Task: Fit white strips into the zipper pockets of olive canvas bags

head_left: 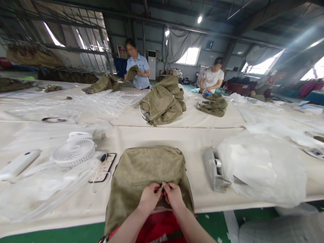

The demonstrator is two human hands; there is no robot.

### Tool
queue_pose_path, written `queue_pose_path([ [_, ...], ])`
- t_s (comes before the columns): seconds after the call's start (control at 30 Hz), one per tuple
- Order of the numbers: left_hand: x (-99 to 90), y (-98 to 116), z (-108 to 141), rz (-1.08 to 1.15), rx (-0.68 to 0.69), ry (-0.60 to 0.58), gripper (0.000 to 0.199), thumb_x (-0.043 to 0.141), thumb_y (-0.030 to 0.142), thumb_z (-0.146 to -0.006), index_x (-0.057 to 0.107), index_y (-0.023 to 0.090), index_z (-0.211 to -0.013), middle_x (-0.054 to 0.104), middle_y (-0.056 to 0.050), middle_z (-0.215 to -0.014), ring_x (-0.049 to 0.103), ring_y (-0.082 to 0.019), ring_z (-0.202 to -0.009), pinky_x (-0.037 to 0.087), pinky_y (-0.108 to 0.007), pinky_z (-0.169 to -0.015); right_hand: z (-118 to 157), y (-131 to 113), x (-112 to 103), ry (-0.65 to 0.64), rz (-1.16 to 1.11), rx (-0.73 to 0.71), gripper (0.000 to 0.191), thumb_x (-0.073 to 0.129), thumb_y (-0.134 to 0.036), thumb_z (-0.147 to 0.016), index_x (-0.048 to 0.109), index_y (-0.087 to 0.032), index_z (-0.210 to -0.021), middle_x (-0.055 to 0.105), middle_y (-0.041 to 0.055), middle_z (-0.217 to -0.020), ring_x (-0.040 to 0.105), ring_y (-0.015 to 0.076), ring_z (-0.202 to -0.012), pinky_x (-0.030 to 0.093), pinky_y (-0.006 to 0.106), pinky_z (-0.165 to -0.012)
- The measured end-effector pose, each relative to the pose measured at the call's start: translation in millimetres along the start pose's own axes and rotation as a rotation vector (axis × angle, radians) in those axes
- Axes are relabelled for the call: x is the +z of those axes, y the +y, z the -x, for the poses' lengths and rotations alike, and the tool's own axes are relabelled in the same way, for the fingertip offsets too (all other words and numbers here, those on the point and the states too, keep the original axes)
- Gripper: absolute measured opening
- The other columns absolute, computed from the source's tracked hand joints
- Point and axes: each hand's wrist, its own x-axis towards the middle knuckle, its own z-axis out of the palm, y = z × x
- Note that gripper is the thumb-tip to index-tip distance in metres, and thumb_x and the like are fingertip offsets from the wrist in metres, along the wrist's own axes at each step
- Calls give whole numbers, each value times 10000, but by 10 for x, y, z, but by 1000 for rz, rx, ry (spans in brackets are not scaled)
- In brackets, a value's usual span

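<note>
An olive-green bag (pixel 152 162) lies on the cloth-covered table in front of me, its lower end reaching past the edge towards my body. Over its middle, just below a seam or pocket line, my left hand (pixel 152 195) and my right hand (pixel 173 195) meet with fingertips pinched together. Between them shows a small pale bit, too small to name. Both hands are closed, and the fingers hide most of what they grip. Red cloth (pixel 162 226) is visible beneath my forearms.
Left of the bag are a phone (pixel 103 168), a white fan (pixel 74 152) and plastic sheeting (pixel 50 189). A grey tape dispenser (pixel 215 168) and a big clear plastic bundle (pixel 263 165) sit to the right. More olive bags (pixel 164 101) are piled across the table, where co-workers stand.
</note>
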Motion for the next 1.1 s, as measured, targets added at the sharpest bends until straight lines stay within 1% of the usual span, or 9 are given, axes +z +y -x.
queue_pose_path([
  [0.23, -53, 84, 33, 25, 38, -73, 245, 447, 277, -849, 660, 161, -884, 680, -21, -699, 647, -136, -638, 516, -212, -613, -28, -35, 29, 56, -35, 21, 468, 669, -594, -604, 422, -213, -488, 373, -73, -331, 286, 57, -252, 140, 204, -280],
  [0.37, -57, 46, -1, -132, 94, -40, 216, 448, 239, -841, 651, 167, -823, 675, -13, -678, 634, -124, -630, 475, -189, -595, 49, -86, -95, 27, 42, 16, 436, 646, -590, -655, 488, -198, -545, 410, -64, -377, 297, 60, -273, 155, 214, -298],
  [0.47, -54, -19, -62, -247, 111, -6, 222, 428, 244, -845, 631, 181, -781, 672, -4, -660, 629, -123, -619, 450, -187, -579, 142, -225, -555, 157, 198, -203, 392, 572, -558, -759, 590, -182, -652, 518, -21, -494, 429, 94, -383, 292, 222, -372],
  [0.6, -31, -163, -196, -202, 121, -39, 222, 405, 279, -839, 611, 199, -814, 700, -3, -702, 664, -145, -680, 482, -206, -625, 325, -549, -1585, 652, 544, -534, 312, 549, -472, -803, 678, -190, -839, 651, 67, -777, 586, 191, -706, 447, 290, -682],
  [0.7, -16, -245, -265, -105, 106, -83, 231, 405, 335, -824, 600, 211, -828, 720, 1, -746, 687, -161, -756, 518, -218, -690, 410, -715, -2270, 886, 786, -469, 346, 533, -464, -803, 693, -201, -960, 649, 104, -955, 573, 197, -693, 434, 336, -718],
  [0.77, -19, -263, -277, -78, 91, -99, 241, 409, 369, -805, 596, 218, -825, 724, 8, -748, 692, -171, -769, 532, -229, -705, 376, -733, -2550, 848, 815, -388, 359, 546, -471, -787, 712, -203, -959, 652, 108, -975, 578, 203, -687, 436, 343, -712],
  [0.93, -44, -237, -241, -81, 101, -96, 263, 429, 426, -768, 601, 228, -797, 721, 11, -739, 691, -183, -775, 540, -243, -720, 129, -647, -2727, 668, 611, -293, 319, 611, -486, -717, 748, -200, -752, 681, 77, -789, 611, 245, -768, 451, 338, -737],
  [1.03, -45, -232, -233, -84, 106, -86, 271, 440, 435, -757, 612, 232, -806, 722, 5, -748, 690, -190, -784, 540, -254, -728, 71, -620, -2690, 690, 518, -293, 306, 655, -486, -669, 730, -190, -660, 678, 78, -750, 611, 262, -807, 452, 352, -762],
  [1.1, -38, -240, -243, -73, 96, -76, 271, 439, 433, -754, 614, 234, -812, 723, 4, -751, 691, -194, -790, 542, -259, -738, 105, -604, -2648, 755, 484, -349, 312, 677, -487, -650, 721, -177, -649, 677, 103, -856, 606, 247, -798, 461, 351, -757],
])
